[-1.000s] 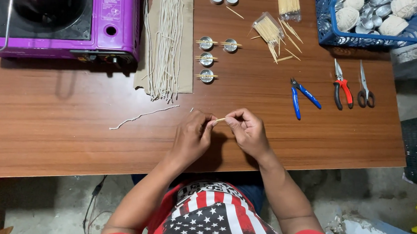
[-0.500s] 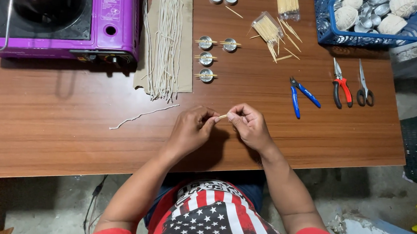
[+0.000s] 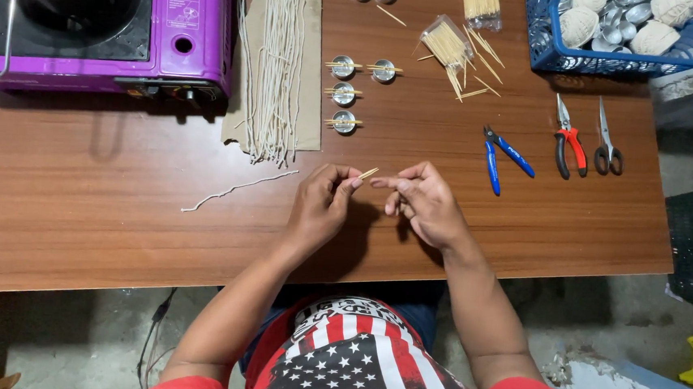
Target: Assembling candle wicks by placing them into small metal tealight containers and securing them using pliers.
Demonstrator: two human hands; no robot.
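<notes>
Toothpick [image 3: 367, 173]: you pinch one end of it in your left hand [image 3: 323, 203], fingertips closed on it just above the table [image 3: 100, 226]. Your right hand [image 3: 423, 200] sits just beside it, fingers curled together at the tip; whether that grip holds anything you cannot tell. A loose white wick [image 3: 237, 188] lies on the table to the left. Farther up stand small metal cups [image 3: 344, 94] with sticks laid across, and blue pliers [image 3: 502, 153] lie to the right.
</notes>
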